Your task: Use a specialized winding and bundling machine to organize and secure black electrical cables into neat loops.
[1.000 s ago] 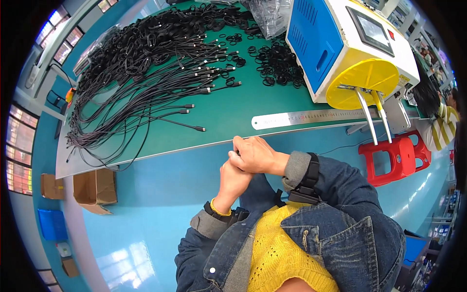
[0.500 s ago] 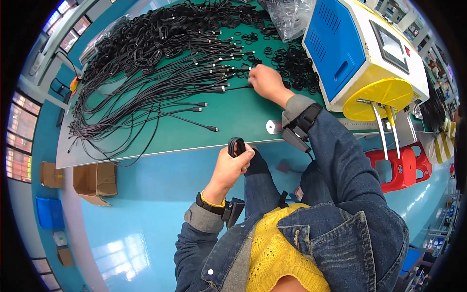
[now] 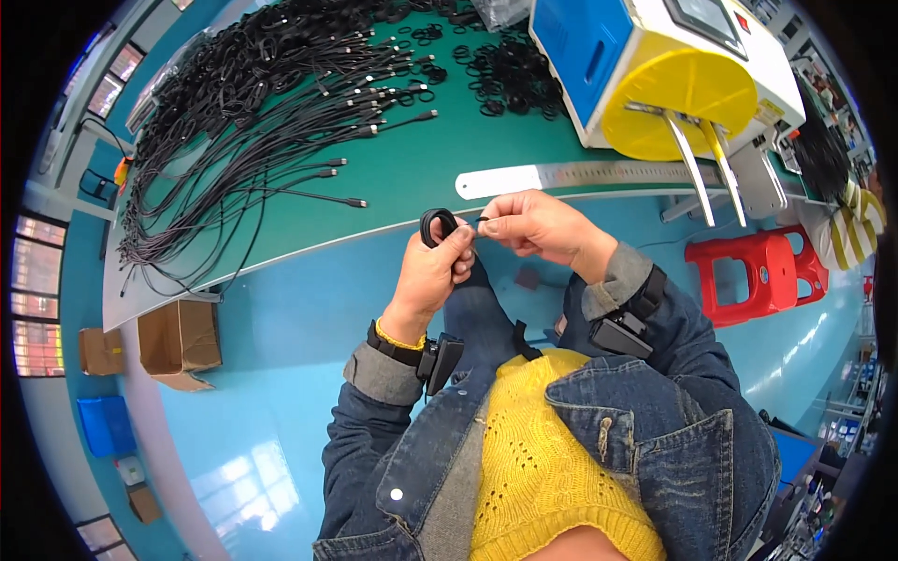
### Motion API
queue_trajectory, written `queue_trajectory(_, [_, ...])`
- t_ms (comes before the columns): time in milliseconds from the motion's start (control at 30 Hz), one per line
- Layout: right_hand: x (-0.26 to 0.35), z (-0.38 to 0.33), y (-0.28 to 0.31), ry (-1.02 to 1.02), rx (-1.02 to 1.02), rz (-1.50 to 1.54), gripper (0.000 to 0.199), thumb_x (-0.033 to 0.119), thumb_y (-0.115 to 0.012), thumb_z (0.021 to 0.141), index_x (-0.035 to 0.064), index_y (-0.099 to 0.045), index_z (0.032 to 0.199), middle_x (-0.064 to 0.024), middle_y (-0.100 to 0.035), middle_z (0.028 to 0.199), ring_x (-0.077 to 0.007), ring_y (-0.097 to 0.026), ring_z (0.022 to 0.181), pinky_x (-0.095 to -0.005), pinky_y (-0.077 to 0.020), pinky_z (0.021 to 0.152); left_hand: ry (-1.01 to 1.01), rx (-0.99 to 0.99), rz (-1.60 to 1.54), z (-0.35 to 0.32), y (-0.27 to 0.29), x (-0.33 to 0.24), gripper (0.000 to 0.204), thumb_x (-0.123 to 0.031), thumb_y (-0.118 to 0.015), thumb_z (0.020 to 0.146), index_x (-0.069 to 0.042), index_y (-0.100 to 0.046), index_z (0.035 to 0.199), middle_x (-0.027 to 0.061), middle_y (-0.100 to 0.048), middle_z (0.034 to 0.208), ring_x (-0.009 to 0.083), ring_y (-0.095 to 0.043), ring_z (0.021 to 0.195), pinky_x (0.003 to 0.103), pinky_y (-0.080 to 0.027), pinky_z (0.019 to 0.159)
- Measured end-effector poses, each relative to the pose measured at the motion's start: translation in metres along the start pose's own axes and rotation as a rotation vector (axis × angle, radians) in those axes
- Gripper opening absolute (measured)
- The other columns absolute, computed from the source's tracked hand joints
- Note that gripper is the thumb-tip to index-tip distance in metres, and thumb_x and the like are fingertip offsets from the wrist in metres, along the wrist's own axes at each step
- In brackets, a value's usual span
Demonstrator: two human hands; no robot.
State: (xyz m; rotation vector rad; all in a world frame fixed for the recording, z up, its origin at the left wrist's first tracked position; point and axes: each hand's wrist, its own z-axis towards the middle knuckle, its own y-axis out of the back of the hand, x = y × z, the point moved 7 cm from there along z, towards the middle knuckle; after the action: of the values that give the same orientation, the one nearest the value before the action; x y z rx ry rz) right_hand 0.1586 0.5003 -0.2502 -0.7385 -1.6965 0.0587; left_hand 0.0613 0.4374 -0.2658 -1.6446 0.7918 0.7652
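A coiled black cable [image 3: 436, 226] stands in a flat loop out of my left hand [image 3: 432, 266], whose fingers are closed around its lower part. Close beside it on the right, my right hand [image 3: 547, 229] pinches a small black band [image 3: 483, 222] between thumb and fingertips. Only a short dark bit of that band shows. Both hands are just off the table's near edge, above my lap. Beyond them on the green table [image 3: 402, 173] lies a bundle of black cables [image 3: 271, 140] with their connector ends pointing right.
A pile of small black bands [image 3: 510, 73] lies at the back middle. A white and blue machine with a yellow disc [image 3: 678, 103] and two prongs stands at right, behind a steel ruler [image 3: 580, 176]. A red stool [image 3: 762, 271] and a cardboard box [image 3: 178, 341] are on the floor.
My right hand has come back from the table beside the bands and cable ends to my left hand. The view has shifted; my left hand still holds the coiled cable.
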Motion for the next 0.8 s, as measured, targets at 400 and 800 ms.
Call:
queue_trajectory(400, [0.015, -0.082, 0.035, 0.196, -0.116, -0.250, 0.023, 0.010, -0.060, 0.084, 0.0020, -0.059, 0.106, -0.0051, -0.063, 0.080, -0.0134, -0.062, 0.068, -0.0240, -0.0496, 0.056, 0.140, 0.126, 0.285, -0.001, -0.057, 0.049, 0.013, -0.017, -0.061, 0.084, -0.007, -0.054, 0.088, -0.0007, -0.052, 0.070, 0.0075, -0.046, 0.055, 0.021, -0.036, 0.046])
queue_trajectory(800, [0.014, -0.086, 0.030, 0.440, -0.020, -1.080, 0.045, 0.010, -0.071, 0.071, 0.0011, -0.048, 0.109, -0.0053, -0.059, 0.082, -0.0127, -0.059, 0.071, -0.0267, -0.0457, 0.053, -0.319, 0.071, 1.077, 0.008, -0.104, 0.047, 0.034, -0.001, -0.070, 0.070, 0.000, -0.054, 0.100, 0.0014, -0.056, 0.077, 0.0091, -0.053, 0.069, 0.025, -0.042, 0.053])
